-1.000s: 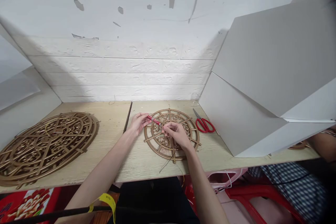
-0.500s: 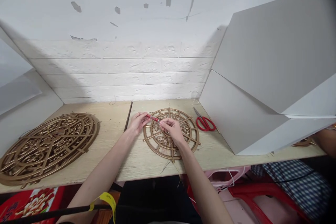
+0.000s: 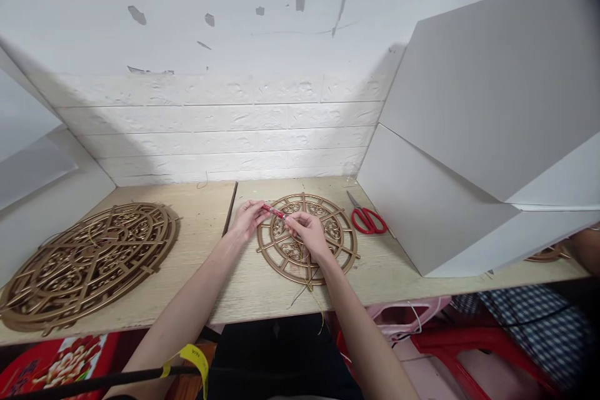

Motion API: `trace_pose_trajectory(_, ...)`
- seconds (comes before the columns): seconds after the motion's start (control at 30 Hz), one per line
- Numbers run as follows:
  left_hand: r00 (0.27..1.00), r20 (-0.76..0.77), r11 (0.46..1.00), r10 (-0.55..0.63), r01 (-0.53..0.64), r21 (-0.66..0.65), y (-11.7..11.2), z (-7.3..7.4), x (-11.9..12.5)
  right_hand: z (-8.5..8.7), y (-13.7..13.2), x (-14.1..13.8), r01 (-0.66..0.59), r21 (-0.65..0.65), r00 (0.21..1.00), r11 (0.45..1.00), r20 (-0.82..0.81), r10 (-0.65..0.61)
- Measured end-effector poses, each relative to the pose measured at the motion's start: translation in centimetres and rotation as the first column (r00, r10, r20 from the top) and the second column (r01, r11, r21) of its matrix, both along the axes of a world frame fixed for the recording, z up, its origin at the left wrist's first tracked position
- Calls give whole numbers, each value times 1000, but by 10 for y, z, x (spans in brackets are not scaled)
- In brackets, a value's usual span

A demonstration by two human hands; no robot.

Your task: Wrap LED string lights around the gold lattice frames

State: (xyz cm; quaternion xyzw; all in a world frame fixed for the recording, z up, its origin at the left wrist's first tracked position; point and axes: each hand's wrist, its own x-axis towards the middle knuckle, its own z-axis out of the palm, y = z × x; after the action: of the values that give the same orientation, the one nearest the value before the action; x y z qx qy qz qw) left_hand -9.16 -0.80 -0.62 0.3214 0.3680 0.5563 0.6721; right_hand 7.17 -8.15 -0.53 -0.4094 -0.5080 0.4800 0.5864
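A slim red pen-like stick with silvery bands (image 3: 274, 211) is held between my two hands. My left hand (image 3: 248, 219) pinches its upper left end, and my right hand (image 3: 305, 230) pinches its lower right end. Beneath them a round gold openwork ornament (image 3: 344, 256) lies flat on the wooden table. Thin dark and yellowish strands (image 3: 310, 287) trail from its near edge over the table's front. Whether a strand runs to the stick I cannot tell.
Red-handled scissors (image 3: 369, 220) lie right of the ornament. A stack of similar gold ornaments (image 3: 89, 256) stands at left. White panels (image 3: 469, 200) wall the right side; beyond them, part of another person's arm (image 3: 584, 250) shows. A red stool (image 3: 459, 356) is below.
Both hands keep their grip on the red stick, almost unmoved. The whole view has shifted very slightly.
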Motion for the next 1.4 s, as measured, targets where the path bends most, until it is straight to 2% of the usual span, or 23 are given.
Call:
trace_pose_trajectory(0.37, 1000, 2, 1000, -17, 17, 15, -2, 1, 1, -1, 0, 3, -16, -21, 995, 1000, -100, 14)
trace_pose_trajectory(0.8, 998, 62, 999, -1, 4, -50, 1, 2, -1, -5, 0, 4, -34, -29, 979, 999, -203, 28)
trace_pose_trajectory(1.1, 998, 55, 999, -4, 6, -37, 0, 2, -1, -3, -1, 4, -57, -31, 988, 998, -147, 52)
trace_pose_trajectory(1.4, 999, 27, 1000, -18, 18, -17, 0, 1, -1, -4, 0, 3, -30, -51, 994, 998, -107, 24)
